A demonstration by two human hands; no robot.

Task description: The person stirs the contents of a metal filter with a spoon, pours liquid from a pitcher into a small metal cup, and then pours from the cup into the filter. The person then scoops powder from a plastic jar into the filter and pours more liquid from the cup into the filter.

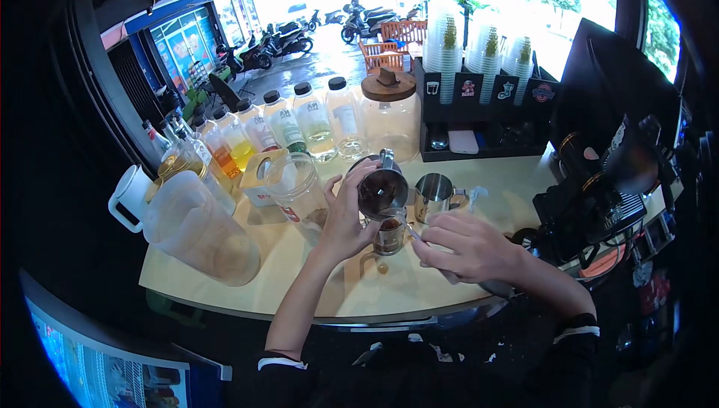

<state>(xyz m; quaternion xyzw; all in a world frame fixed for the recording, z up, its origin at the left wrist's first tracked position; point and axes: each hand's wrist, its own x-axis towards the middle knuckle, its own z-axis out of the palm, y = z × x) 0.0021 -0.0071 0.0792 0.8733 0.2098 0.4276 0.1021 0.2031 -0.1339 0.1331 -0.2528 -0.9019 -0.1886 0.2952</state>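
My left hand [346, 217] is wrapped around a metal pitcher [383, 192], which is tilted with its mouth toward me. Just below it, a small glass [389, 239] with dark brown liquid stands on the counter. Pinched in my right hand [472, 247] is a spoon [411, 230], its far end at the lower rim of the pitcher, above the glass. A second metal pitcher [432, 195] stands upright beside them to the right. On the left, close to my left hand, is a clear plastic jar [293, 182].
A drop of brown liquid [383, 268] lies on the counter [299, 292] before the glass. Several syrup bottles [314, 127] and a wooden-lidded jar [391, 119] line the back. A big plastic container [196, 228] leans left; a cup rack [487, 119] and coffee machine [599, 191] stand right.
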